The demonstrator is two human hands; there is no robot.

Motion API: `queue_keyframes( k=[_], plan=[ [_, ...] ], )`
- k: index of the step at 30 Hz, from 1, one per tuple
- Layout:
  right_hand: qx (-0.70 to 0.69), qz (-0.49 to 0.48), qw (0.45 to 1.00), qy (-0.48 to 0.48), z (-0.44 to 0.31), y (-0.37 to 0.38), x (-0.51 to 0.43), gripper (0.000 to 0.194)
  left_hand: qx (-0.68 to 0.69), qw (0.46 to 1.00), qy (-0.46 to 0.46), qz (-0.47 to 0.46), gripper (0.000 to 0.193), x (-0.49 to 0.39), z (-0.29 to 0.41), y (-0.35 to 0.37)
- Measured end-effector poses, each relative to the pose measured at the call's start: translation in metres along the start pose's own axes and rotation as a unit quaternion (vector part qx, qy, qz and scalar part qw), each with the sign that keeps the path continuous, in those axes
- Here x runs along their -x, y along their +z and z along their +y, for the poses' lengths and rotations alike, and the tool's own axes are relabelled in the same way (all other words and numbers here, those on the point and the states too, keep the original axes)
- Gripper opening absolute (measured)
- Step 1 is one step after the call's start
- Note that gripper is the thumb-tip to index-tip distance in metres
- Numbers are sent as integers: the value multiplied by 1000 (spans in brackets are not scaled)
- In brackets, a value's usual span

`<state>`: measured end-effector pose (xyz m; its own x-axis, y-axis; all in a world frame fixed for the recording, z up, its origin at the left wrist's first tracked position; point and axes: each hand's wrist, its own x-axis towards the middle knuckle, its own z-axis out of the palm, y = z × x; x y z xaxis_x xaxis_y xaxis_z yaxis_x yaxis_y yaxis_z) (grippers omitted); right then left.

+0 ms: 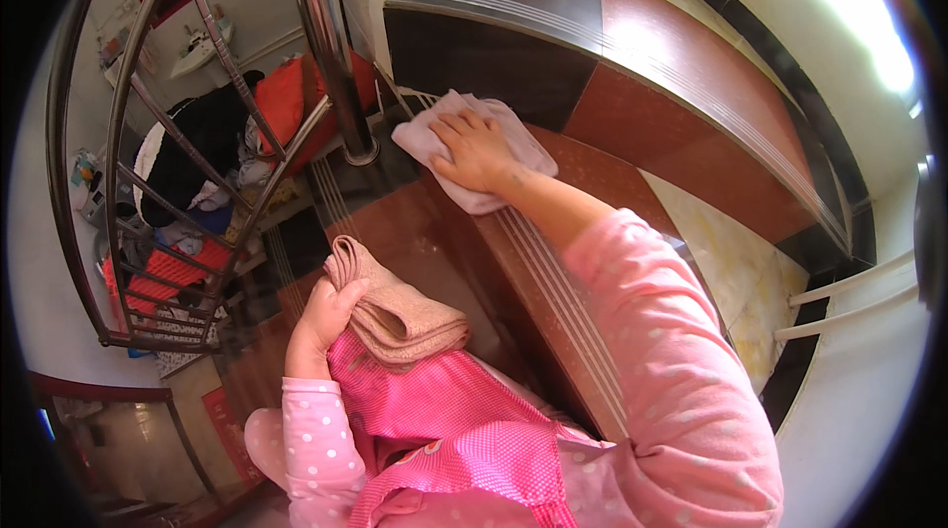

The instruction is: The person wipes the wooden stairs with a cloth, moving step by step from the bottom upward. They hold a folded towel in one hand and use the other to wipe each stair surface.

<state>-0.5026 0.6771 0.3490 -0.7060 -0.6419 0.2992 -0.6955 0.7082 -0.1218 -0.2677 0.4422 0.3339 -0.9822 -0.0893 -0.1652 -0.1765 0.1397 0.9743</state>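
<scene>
My right hand (474, 150) lies flat, fingers somewhat spread, on a pale pink folded cloth (522, 150). The cloth rests on a tiled stair tread (585, 165), close to the dark riser of the step above. My left hand (329, 313) grips one end of a folded tan towel (407, 313), fingers around it and thumb on top. That towel is above the pink checked apron (444, 402) on my lap. What lies beneath the pink cloth is hidden.
A metal post (333, 46) stands left of the pink cloth, with a curved metal railing (115, 135) beyond it. Past the railing are piled clothes (207, 135), a red bag (289, 94) and a washbasin (200, 50). More tiled steps (666, 69) curve up at the upper right beside a wall.
</scene>
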Motion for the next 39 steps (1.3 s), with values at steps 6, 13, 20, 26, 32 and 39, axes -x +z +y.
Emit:
queue_keyframes(
  k=[6, 13, 20, 26, 32, 39],
  plan=[
    [26, -18, 996, 78, -15, 14, -53, 62, -89, 980, -179, -19, 35, -21, -28, -27],
    [-17, 21, 999, -21, 1, -10, 47, 61, 30, 970, -234, -60, 43, -22, -30, -30],
    [-49, -118, 991, -34, -18, -107, 247, 67, -104, 970, -211, -59, 54, -25, -35, -32],
    [-73, -200, 976, -53, -36, -153, 354, 71, -14, 969, -219, -110, 53, -32, -48, -34],
    [-96, -178, 977, -68, -29, -141, 312, 70, 13, 960, -254, -120, 52, -6, 10, -16],
    [-92, -113, 984, -99, -12, -96, 215, 69, -121, 953, -276, -17, 58, -9, -45, -41]
  ],
)
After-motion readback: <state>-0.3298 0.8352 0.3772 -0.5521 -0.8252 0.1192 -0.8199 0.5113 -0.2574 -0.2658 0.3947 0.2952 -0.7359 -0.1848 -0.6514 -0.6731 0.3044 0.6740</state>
